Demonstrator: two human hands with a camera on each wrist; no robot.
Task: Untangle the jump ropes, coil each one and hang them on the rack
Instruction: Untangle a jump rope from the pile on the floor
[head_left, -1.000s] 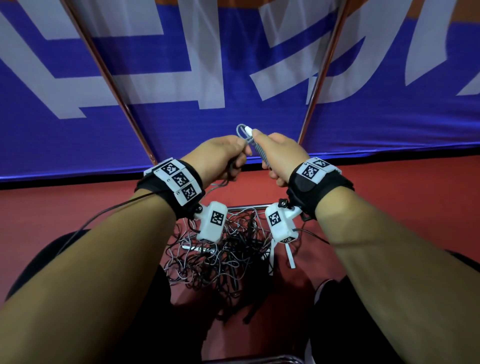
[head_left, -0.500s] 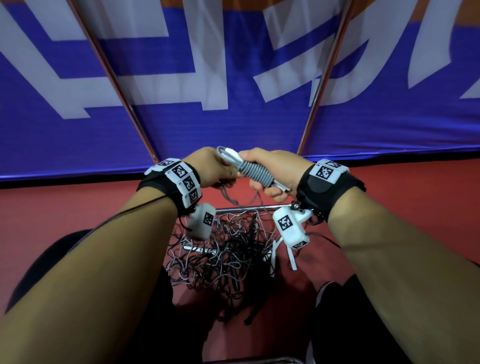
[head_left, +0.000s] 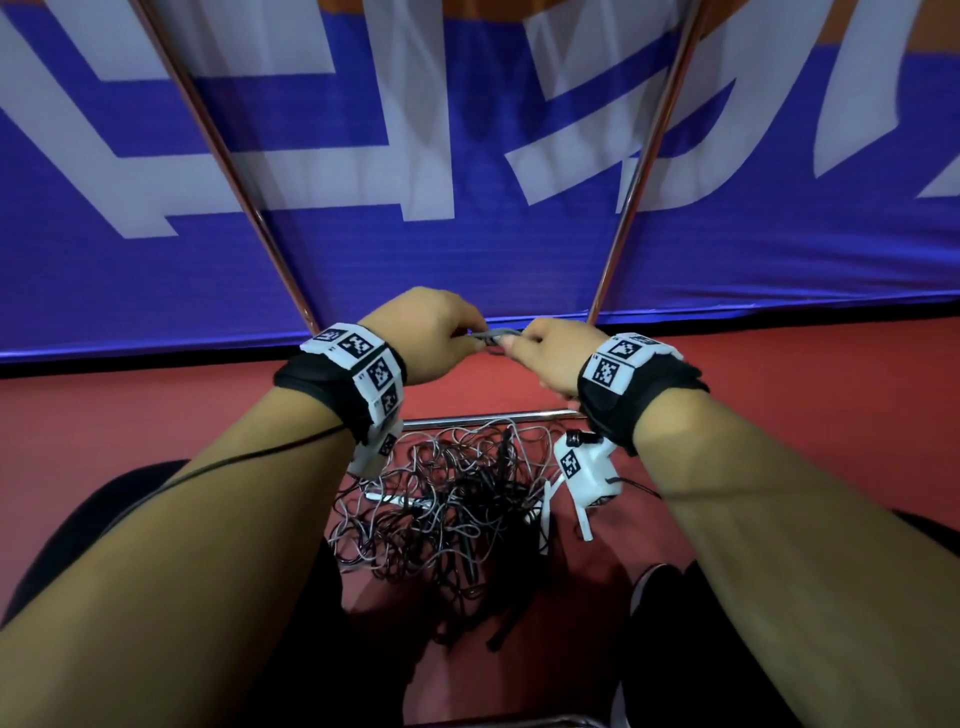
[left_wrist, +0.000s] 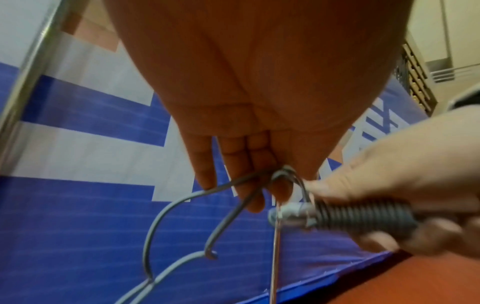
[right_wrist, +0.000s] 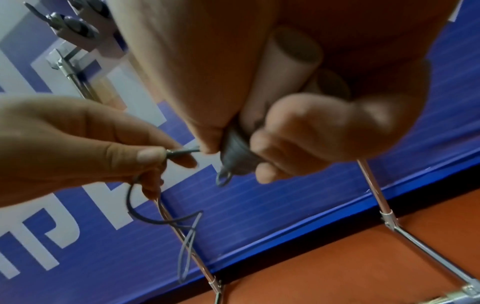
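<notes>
Head view looks down on both hands raised close together in front of a blue banner (head_left: 322, 270) bearing large white characters, cropped too tightly to read. Right hand (head_left: 553, 356) is curled around the ribbed grey handles (left_wrist: 361, 218) of a jump rope, fingers wrapped over the grip and the thumb pressing near its tip; the right wrist view shows pale tube ends (right_wrist: 293, 51) sticking out behind the palm. Left hand (head_left: 431, 338) pinches the thin grey cord (left_wrist: 166, 207) between thumb and fingertips just beside the handle end, with loops of that cord hanging below the fingers. Beneath the wrists, a tangled heap of black and grey jump ropes (head_left: 447, 499) lies on the red floor (head_left: 156, 410), against a horizontal chrome bar of the rack (head_left: 488, 418), whose slanted uprights rise in front of the banner. Black wristbands (head_left: 337, 384) carry white squares printed with black coded markers, and no legible words appear on them.
</notes>
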